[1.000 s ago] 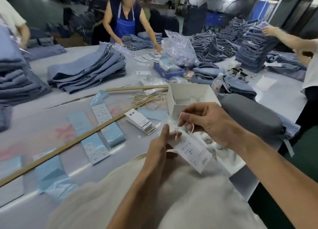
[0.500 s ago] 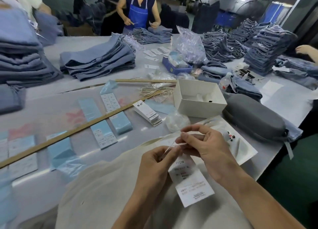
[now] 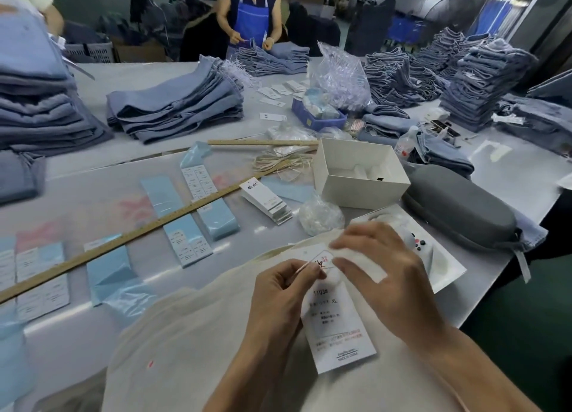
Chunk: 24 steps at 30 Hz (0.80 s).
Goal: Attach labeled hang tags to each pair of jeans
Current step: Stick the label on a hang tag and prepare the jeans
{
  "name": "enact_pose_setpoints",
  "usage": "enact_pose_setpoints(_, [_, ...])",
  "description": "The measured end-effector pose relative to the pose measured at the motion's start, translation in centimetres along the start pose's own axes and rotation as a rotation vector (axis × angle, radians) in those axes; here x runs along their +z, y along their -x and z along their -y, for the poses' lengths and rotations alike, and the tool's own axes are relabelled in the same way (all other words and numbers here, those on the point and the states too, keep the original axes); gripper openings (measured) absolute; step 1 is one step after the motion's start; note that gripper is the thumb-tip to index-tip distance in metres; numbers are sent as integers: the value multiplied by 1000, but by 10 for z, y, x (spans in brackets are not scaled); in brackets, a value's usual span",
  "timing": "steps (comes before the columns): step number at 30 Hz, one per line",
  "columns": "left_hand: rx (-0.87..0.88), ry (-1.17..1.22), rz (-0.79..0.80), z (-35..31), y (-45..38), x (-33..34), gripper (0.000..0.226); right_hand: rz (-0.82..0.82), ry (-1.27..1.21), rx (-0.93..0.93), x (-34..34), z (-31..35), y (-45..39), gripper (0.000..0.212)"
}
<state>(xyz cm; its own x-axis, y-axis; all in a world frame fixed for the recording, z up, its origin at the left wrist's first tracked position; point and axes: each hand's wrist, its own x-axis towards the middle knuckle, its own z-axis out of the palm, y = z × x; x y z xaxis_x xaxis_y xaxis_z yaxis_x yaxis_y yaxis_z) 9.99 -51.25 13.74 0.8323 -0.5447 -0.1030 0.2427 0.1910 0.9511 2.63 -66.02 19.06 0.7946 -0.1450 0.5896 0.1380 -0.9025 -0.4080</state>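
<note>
The left hand (image 3: 278, 291) pinches a thin string (image 3: 301, 267), the right hand (image 3: 380, 275) pinches the tag (image 3: 335, 328), close together to thread it; spare tags (image 3: 266, 202) wait at twelve o'clock.

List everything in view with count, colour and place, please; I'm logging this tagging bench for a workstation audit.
hang tag: one, white, printed, near centre, held over pale cloth
string: one, pale, at the tag's top, pinched by the left hand
pale cloth: one, cream, front edge of the table
tag stack: one, white, mid table
label sheets: several, light blue and white, left of centre
wooden rulers: two, tan, across the table
open box: one, white, right of centre
zip case: one, grey, right edge
jeans piles: many, blue, far side
left hand: pinches the string
right hand: fingers at the tag's top
</note>
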Motion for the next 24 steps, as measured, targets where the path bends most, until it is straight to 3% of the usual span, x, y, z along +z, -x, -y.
enact_pose_setpoints(3, [25,-9,16,2,0,-2,34,147,57,-106,5,1,2,12])
enact_pose_setpoints(9, [31,-11,21,1,5,-4,37,304,-56,26,6,-1,1,10])
enact_pose_setpoints(12, [-4,7,7,-1,6,-3,43,303,-151,100,2,-4,-2,11])
enact_pose_setpoints(14, [-29,44,-24,-1,6,-3,38,237,-391,305,-7,-5,-9,10])
enact_pose_setpoints(17, [0,5,-32,1,7,-4,9,-71,-926,602,-27,-7,-25,4])
enact_pose_setpoints(19, [18,-3,-22,0,8,-4,32,-285,-1143,682,-45,-11,-39,6])
enact_pose_setpoints(22, [-24,102,-13,-1,9,-5,57,-346,-1171,632,-66,-13,-56,12])
enact_pose_setpoints(24, [-32,97,-65,-3,10,-2,43,-292,-998,584,-70,-5,-59,16])
